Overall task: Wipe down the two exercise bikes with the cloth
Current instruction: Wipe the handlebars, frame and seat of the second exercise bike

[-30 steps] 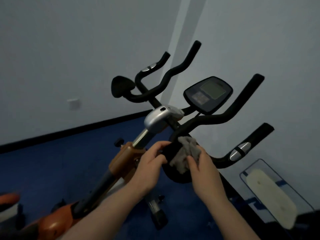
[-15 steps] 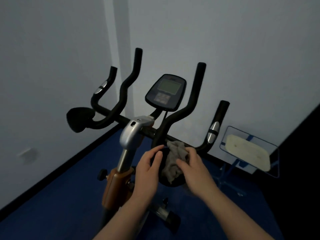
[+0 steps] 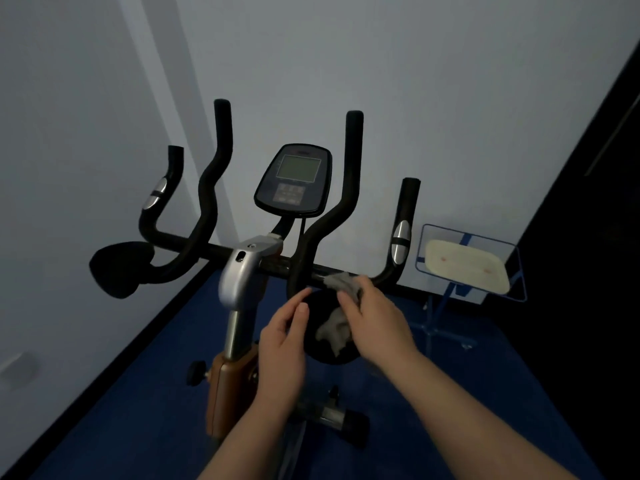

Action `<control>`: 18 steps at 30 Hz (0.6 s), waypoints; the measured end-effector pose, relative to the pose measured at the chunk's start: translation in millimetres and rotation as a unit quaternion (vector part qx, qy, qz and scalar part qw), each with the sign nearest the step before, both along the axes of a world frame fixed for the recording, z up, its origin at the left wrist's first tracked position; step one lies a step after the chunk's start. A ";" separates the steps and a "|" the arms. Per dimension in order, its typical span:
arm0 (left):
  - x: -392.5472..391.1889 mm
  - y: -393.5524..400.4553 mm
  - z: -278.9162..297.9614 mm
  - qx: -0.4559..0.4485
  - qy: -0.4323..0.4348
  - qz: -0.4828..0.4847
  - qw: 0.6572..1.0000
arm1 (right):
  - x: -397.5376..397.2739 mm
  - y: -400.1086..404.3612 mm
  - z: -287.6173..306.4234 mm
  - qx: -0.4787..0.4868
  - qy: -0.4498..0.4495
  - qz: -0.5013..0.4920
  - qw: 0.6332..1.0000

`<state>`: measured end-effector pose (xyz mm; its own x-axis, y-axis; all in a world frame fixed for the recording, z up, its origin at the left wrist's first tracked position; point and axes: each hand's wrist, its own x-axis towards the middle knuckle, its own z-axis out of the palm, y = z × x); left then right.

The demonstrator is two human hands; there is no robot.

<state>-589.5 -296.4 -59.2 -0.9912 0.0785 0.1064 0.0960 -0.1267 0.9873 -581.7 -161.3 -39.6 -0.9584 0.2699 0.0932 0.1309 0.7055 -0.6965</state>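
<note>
My right hand point(image 3: 375, 323) grips a crumpled grey cloth point(image 3: 341, 306), fingers curled over it, and presses it against the right side of the black handlebar point(image 3: 304, 265) of the orange-and-silver exercise bike point(image 3: 239, 278). Part of the cloth bunches up on the bar just above my fingers; the rest hangs down over the round black elbow pad point(image 3: 322, 348) below. My left hand point(image 3: 282, 341) holds nothing: its fingers are loosely bent, with the fingertips touching the left edge of that same pad, just beside the cloth.

The bike's dark oval console point(image 3: 294, 180) with its grey screen stands upright above the bar's middle, between the two tall inner grips. A second black elbow pad point(image 3: 119, 268) sits at the far left end. To the right of the bike, near the wall, stands a blue wire-frame stand point(image 3: 516, 292) with a cream pad point(image 3: 467, 268) on it, on the blue floor point(image 3: 138, 393).
</note>
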 end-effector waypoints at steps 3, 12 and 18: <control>0.3 0.3 -1.0 -0.012 0.006 0.009 1.000 | 0.4 -5.9 -1.1 -0.048 0.043 -0.048 0.997; -3.2 10.8 -4.7 -0.050 0.013 0.075 0.996 | 8.7 -4.6 -0.3 -0.020 0.037 -0.034 0.999; 0.6 30.9 -3.3 -0.169 0.030 0.156 0.973 | 22.5 25.1 1.8 -0.269 0.056 -0.013 0.962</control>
<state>-588.9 -265.5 -62.5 -0.9652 -0.1853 0.1847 0.1359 0.2483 0.9591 -559.3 -136.2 -37.8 -0.9428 0.3316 0.0354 0.0470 0.2373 -0.9703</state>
